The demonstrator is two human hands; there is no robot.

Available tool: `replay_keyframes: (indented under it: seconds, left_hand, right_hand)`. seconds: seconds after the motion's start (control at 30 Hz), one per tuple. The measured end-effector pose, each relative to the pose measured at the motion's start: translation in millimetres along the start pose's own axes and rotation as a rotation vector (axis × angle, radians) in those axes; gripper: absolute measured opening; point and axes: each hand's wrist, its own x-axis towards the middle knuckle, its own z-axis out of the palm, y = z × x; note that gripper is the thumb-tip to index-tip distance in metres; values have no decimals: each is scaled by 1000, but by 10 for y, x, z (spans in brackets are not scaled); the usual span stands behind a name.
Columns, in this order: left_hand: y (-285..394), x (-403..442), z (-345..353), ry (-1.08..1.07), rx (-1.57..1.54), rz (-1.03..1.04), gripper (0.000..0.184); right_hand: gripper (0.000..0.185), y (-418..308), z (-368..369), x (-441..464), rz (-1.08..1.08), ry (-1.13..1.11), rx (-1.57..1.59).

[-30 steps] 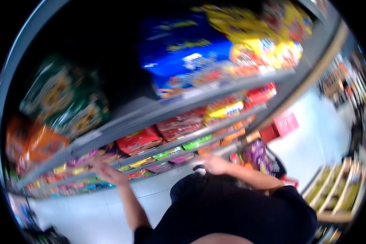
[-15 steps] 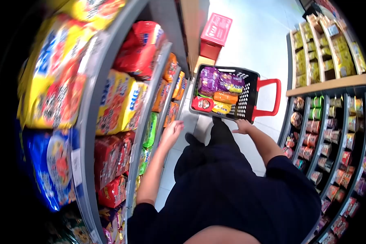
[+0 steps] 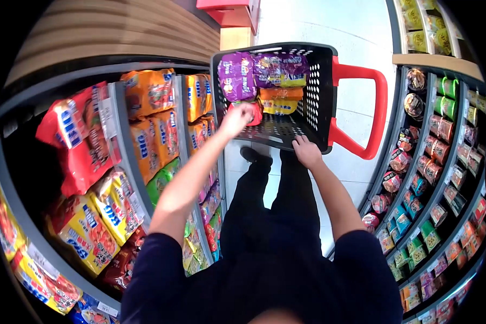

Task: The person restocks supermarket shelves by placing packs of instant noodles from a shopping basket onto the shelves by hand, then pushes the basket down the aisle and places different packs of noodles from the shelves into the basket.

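Basket [image 3: 319,92] open from above (red handle [image 3: 381,108] juts out rightward).

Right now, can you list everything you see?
Perforated plastic basket: one, black, red-handled, upper centre.
Glossy plastic packs: several, purple, orange, yellow, red, inside basket.
Glossy plastic bags: many, mixed colours, left shelves.
Round tubs: many, mixed colours, right shelves.
Boxy container: one, red, top edge.
Ridged panel: one, brown, upper left.
Floor tiles: several, white, between shelves.
Sleeves: two, navy, bottom.
Left fingers: one set, bare, at red pack.
Right fingers: one set, bare, at basket rim.
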Motion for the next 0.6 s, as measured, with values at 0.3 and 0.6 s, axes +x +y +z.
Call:
replay_keyframes:
  seconds: [0.3, 0.6]
  left_hand:
    - [313, 1807, 426, 188, 797, 218, 82]
    - [-92, 2314, 202, -130, 981, 229, 88]
  right_hand:
    - [17, -45, -40, 21, 140, -10, 123]
    - [14, -20, -4, 16, 151, -1, 166]
